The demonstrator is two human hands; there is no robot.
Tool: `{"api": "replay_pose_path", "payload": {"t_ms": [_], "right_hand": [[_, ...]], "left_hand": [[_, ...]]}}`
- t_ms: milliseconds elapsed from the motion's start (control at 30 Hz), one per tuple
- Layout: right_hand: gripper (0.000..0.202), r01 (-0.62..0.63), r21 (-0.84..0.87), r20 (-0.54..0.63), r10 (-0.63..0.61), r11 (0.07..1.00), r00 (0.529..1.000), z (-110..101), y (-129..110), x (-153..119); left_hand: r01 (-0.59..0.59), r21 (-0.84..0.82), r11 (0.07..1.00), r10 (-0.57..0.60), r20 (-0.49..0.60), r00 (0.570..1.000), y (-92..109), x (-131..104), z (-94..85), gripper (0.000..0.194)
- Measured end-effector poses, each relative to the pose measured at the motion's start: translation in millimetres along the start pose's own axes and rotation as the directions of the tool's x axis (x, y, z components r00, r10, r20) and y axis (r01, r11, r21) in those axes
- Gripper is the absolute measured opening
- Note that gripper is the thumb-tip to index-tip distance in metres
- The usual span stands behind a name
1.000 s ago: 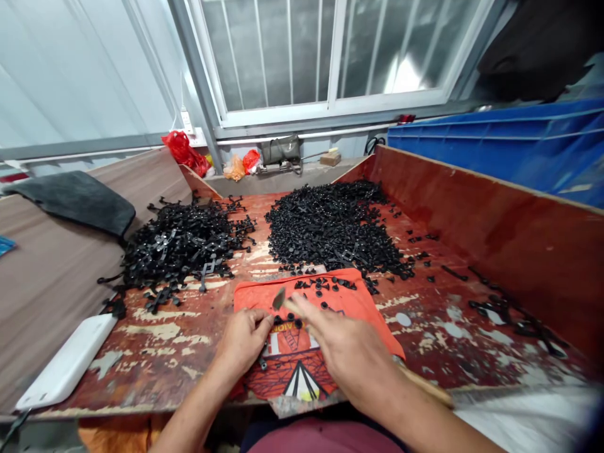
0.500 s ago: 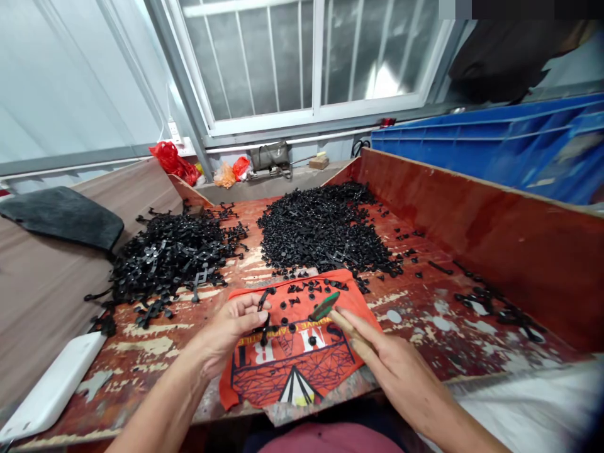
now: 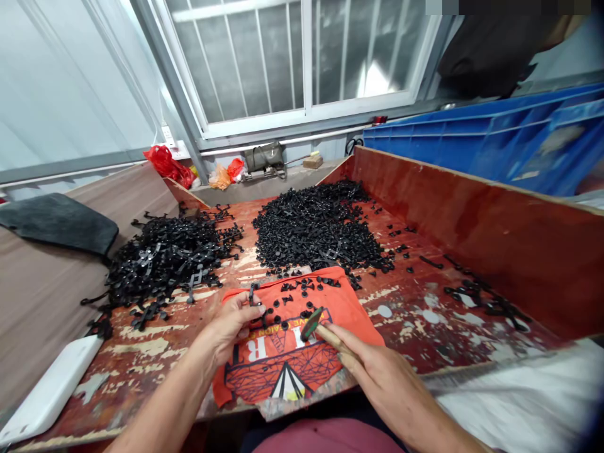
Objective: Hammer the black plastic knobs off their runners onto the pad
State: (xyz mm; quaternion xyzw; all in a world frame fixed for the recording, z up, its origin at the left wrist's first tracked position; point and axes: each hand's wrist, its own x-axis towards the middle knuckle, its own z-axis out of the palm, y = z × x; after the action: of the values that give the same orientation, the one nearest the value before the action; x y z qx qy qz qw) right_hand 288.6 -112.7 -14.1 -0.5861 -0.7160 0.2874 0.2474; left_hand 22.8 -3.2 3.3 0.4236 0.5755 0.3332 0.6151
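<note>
My left hand (image 3: pixel 236 321) is pinched on a black plastic part (image 3: pixel 253 292), a slim strip with knobs, at the left side of an orange printed cloth (image 3: pixel 340 327). The fingers hide some of the part. My right hand (image 3: pixel 368 355) is wrapped round the wooden handle of a small hammer (image 3: pixel 311 324) with a worn green head. That head is low over the cloth, right of my left hand; whether it touches the cloth I cannot tell. Several small black studs (image 3: pixel 304 294) lie scattered on the cloth between and beyond my hands.
A large heap of black studs (image 3: pixel 311 226) lies beyond the cloth. On the left is a pile of black strip parts (image 3: pixel 165 258). A red board (image 3: pixel 472 220) walls the right side, with a blue crate (image 3: pixel 434 138) behind it. A white plastic object (image 3: pixel 51 390) lies front left.
The hammer has moved left and down, its head turned steeper. My left hand has shifted slightly, and the black part sits differently in its fingers. The whole view has shifted a little.
</note>
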Motion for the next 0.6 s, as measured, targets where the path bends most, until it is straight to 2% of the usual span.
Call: {"api": "replay_pose_path", "payload": {"t_ms": [133,267,333,600], "right_hand": [[0.043,0.004,0.004,-0.009,-0.004,1.000,1.000,0,-1,0],[0.043,-0.007,-0.038,-0.001,0.007,0.999,1.000,1,1,-1],[0.044,-0.004,-0.052,0.003,0.004,0.999,1.000,3,2,-1],[0.047,-0.012,-0.105,0.026,0.015,0.994,1.000,5,2,0]], "left_hand": [[0.017,0.042,0.999,-0.018,0.021,1.000,1,7,4.2,0.046],[0.066,0.120,0.991,-0.059,-0.065,0.996,2,13,12.4,0.040],[0.090,0.148,0.985,-0.079,-0.075,0.994,1,17,14.6,0.036],[0.080,0.190,0.978,-0.072,-0.048,0.996,-9,23,9.3,0.033]]}}
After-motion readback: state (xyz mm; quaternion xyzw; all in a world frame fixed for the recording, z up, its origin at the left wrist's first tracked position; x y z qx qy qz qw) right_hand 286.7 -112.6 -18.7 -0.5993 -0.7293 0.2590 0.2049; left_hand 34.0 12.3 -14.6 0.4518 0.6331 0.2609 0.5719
